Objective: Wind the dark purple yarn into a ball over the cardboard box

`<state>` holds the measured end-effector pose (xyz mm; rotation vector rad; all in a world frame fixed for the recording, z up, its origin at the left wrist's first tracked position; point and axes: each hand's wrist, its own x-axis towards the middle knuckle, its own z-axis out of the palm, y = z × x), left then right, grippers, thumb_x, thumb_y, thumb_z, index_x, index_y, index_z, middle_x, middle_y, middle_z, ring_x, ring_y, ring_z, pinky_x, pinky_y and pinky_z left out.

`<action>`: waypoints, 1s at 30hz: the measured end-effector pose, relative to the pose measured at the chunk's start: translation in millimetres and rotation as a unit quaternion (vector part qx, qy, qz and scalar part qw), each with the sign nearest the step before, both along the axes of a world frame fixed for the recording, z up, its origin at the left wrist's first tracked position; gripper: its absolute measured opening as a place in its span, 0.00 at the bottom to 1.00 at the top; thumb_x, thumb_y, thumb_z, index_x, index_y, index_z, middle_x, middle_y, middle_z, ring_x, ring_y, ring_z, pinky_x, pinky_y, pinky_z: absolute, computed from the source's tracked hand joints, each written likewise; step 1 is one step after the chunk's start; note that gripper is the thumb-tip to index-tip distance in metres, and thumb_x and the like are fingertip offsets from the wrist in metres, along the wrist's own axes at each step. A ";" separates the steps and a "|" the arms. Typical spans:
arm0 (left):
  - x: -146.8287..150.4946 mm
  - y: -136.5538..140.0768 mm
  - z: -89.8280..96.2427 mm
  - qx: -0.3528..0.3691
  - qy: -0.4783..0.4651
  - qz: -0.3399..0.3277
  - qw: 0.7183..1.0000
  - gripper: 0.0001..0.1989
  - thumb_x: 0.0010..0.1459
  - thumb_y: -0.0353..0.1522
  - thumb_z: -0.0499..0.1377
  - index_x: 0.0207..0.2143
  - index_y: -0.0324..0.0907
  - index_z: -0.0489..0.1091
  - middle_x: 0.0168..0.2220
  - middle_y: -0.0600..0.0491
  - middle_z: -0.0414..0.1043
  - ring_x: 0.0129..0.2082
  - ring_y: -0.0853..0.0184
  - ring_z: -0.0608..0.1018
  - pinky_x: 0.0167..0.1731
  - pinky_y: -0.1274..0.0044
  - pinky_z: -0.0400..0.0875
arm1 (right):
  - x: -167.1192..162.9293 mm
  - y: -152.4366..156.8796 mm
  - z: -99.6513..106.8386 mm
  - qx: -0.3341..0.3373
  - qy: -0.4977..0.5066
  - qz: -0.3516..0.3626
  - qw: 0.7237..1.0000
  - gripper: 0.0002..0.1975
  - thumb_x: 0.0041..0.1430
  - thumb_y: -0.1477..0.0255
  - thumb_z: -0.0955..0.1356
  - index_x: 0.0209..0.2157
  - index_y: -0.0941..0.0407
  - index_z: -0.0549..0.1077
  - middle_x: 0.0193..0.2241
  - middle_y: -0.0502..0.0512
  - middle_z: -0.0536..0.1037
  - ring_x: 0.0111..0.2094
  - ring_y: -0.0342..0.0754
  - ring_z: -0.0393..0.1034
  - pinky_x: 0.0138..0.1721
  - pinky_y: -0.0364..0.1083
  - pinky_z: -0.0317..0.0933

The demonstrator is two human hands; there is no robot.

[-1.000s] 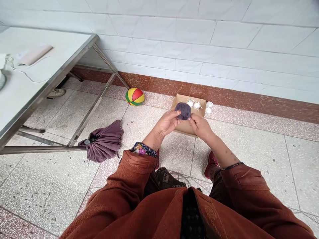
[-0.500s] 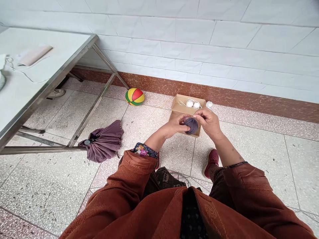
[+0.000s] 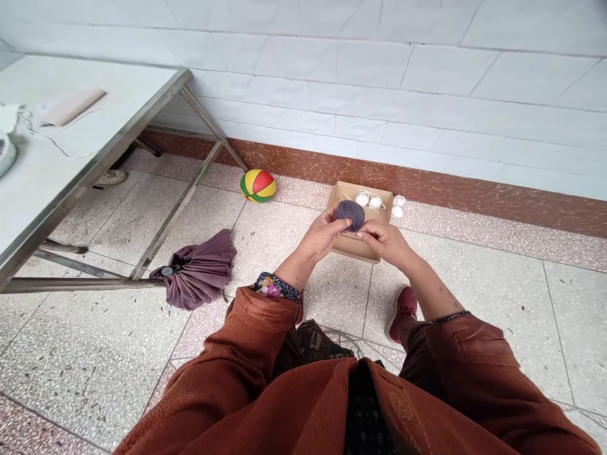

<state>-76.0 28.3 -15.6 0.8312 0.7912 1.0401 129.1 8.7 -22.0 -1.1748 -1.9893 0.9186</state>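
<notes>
A ball of purple-grey yarn [image 3: 350, 215] is in my left hand [image 3: 322, 236], the thumb across its front and the fingers behind it. At the ball's lower right side, my right hand [image 3: 385, 241] is closed in a pinch on the yarn; the strand itself is too fine to make out clearly. Beneath both hands, an open cardboard box [image 3: 353, 251] rests on the floor. Two white balls of string [image 3: 368, 200] lie in its far part, and more white string [image 3: 398, 206] sits on the floor just right of it.
A white-topped metal-framed table [image 3: 137, 82] stands at the left, with a folded beige item [image 3: 73, 107] and a cord on top. A red, yellow and green ball [image 3: 258, 185] and a folded purple umbrella [image 3: 202, 268] lie on the floor. The tiled wall [image 3: 303, 82] rises behind the box.
The yarn ball has moved up and left and turned in my left hand. My right hand has gone from the ball's top down to its lower right side.
</notes>
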 end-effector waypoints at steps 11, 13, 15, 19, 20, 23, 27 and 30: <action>2.8 -10.9 0.3 0.048 0.162 -0.134 0.977 0.26 0.55 0.39 0.69 0.56 0.42 0.76 0.52 0.45 0.78 0.50 0.59 0.78 0.48 0.69 0.75 | 8.3 2.5 11.0 0.044 0.112 -0.128 0.984 0.13 0.70 0.58 0.71 0.34 0.51 0.78 0.32 0.51 0.79 0.34 0.49 0.72 0.41 0.50 0.66; 3.0 -15.5 3.6 0.026 0.114 -0.168 0.979 0.30 0.57 0.40 0.69 0.61 0.45 0.74 0.57 0.43 0.76 0.49 0.59 0.78 0.43 0.71 0.75 | 9.1 5.4 7.0 0.055 0.099 -0.169 0.979 0.13 0.70 0.58 0.71 0.33 0.51 0.77 0.31 0.51 0.78 0.34 0.50 0.70 0.41 0.50 0.66; 2.9 -18.4 5.7 0.007 0.046 -0.190 0.981 0.35 0.57 0.41 0.69 0.66 0.50 0.70 0.60 0.43 0.74 0.46 0.61 0.80 0.39 0.74 0.74 | 8.0 7.4 1.8 0.050 0.095 -0.186 0.977 0.13 0.69 0.59 0.70 0.33 0.51 0.77 0.31 0.51 0.78 0.34 0.50 0.70 0.40 0.50 0.65; 2.5 -18.9 6.2 -0.033 -0.080 -0.220 0.972 0.38 0.56 0.45 0.72 0.66 0.48 0.69 0.55 0.43 0.77 0.44 0.59 0.84 0.37 0.74 0.74 | 4.3 9.6 -9.9 0.011 0.097 -0.178 0.979 0.10 0.68 0.62 0.69 0.34 0.52 0.77 0.31 0.52 0.79 0.32 0.49 0.69 0.37 0.49 0.63; 2.4 -18.1 6.2 -0.036 -0.097 -0.208 0.973 0.37 0.55 0.45 0.73 0.64 0.45 0.70 0.53 0.42 0.78 0.45 0.57 0.84 0.39 0.73 0.75 | 3.7 10.1 -12.3 0.006 0.088 -0.177 0.980 0.10 0.67 0.63 0.69 0.33 0.52 0.76 0.31 0.52 0.79 0.32 0.49 0.69 0.37 0.49 0.63; 1.6 -13.9 6.8 -0.033 -0.110 -0.142 0.983 0.33 0.53 0.42 0.75 0.58 0.42 0.73 0.52 0.42 0.80 0.51 0.54 0.84 0.46 0.71 0.77 | 2.9 10.3 -15.2 0.016 0.051 -0.166 0.985 0.07 0.66 0.66 0.69 0.33 0.52 0.76 0.31 0.53 0.79 0.35 0.51 0.71 0.39 0.50 0.64; -1.3 -5.1 5.5 -0.036 -0.084 -0.056 0.994 0.30 0.53 0.38 0.76 0.57 0.45 0.74 0.52 0.47 0.80 0.50 0.61 0.82 0.47 0.73 0.78 | 0.3 5.3 -6.2 0.027 0.031 -0.110 0.993 0.08 0.68 0.66 0.68 0.33 0.52 0.76 0.32 0.54 0.80 0.37 0.52 0.73 0.42 0.51 0.67; -1.8 0.6 0.2 -0.043 -0.030 0.005 0.999 0.27 0.52 0.37 0.75 0.54 0.45 0.75 0.50 0.50 0.80 0.46 0.66 0.81 0.44 0.75 0.76 | -3.2 -1.8 5.5 -0.004 0.045 -0.032 0.998 0.10 0.69 0.63 0.70 0.34 0.52 0.78 0.32 0.53 0.81 0.34 0.50 0.73 0.40 0.49 0.67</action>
